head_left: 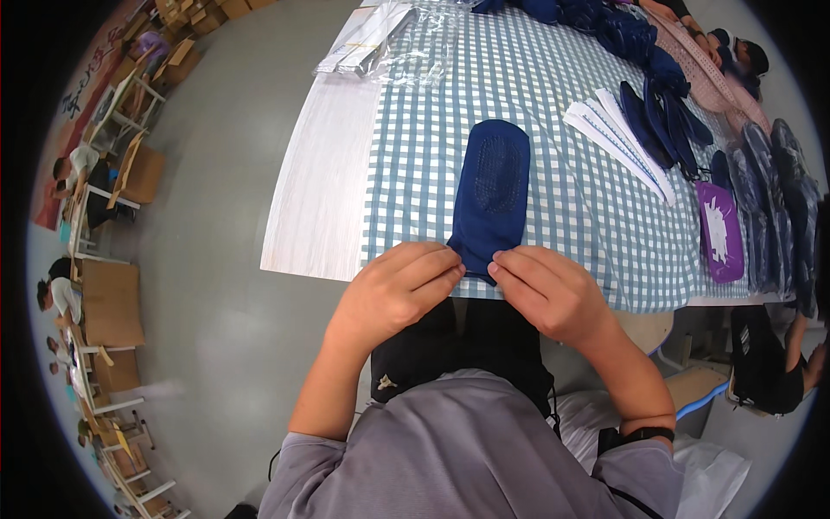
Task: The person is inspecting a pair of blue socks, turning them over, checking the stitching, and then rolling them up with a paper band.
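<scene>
A navy blue sock (493, 186) lies flat on the checked tablecloth (415, 164), its toe pointing away from me and a patch of small dots on its sole facing up. My left hand (402, 285) pinches the left side of the cuff at the table's front edge. On the other side of the cuff, my right hand (549, 290) pinches it between thumb and fingers. The cloth bunches slightly between the two hands.
White printed strips (618, 143) lie right of the sock, near loose dark blue socks (653, 121). Farther right are a purple tray (720, 232) and bagged dark items (769, 208). Clear plastic bags (406, 48) lie at the far left. Co-workers sit beyond.
</scene>
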{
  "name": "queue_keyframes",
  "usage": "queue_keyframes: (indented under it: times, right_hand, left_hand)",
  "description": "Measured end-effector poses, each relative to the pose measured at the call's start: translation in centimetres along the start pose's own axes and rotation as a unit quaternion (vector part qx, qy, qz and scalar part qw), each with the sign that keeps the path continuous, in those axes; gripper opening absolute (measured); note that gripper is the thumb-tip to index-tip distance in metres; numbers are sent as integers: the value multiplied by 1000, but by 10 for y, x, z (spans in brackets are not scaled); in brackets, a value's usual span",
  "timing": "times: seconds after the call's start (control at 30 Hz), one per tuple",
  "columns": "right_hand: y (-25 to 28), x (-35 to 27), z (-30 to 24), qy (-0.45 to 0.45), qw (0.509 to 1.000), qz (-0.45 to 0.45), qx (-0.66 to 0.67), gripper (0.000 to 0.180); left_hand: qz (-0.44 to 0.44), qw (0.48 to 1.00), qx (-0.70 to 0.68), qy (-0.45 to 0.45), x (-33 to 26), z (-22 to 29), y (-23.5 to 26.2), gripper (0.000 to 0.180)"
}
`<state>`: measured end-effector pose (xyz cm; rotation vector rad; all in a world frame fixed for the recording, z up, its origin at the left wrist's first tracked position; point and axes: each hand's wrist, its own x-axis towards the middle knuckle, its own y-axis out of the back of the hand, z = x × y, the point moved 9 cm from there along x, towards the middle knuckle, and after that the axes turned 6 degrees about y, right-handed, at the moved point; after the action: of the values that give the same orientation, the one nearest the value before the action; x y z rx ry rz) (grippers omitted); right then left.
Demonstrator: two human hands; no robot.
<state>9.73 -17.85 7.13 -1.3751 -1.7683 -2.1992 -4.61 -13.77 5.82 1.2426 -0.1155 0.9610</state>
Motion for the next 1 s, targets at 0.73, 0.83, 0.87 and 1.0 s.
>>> queue_keyframes:
  times: [0.73,0.83,0.87,1.0]
  right_hand:
    - [-1,1,-8,13,1000,2,3,20]
    - [-1,1,-9,15,1000,-6,7,20]
    - [-1,1,-9,19,1000,-12,6,19]
    - [27,17,11,5,998,53,23,16]
  left_hand:
    - [11,1000,19,-3,-11,3,3,26]
    - [8,1000,27,0,-5,6,8,29]
    - [10,1000,27,-1,0,8,11,29]
    - [-11,1000,-27,4,19,9,2,34]
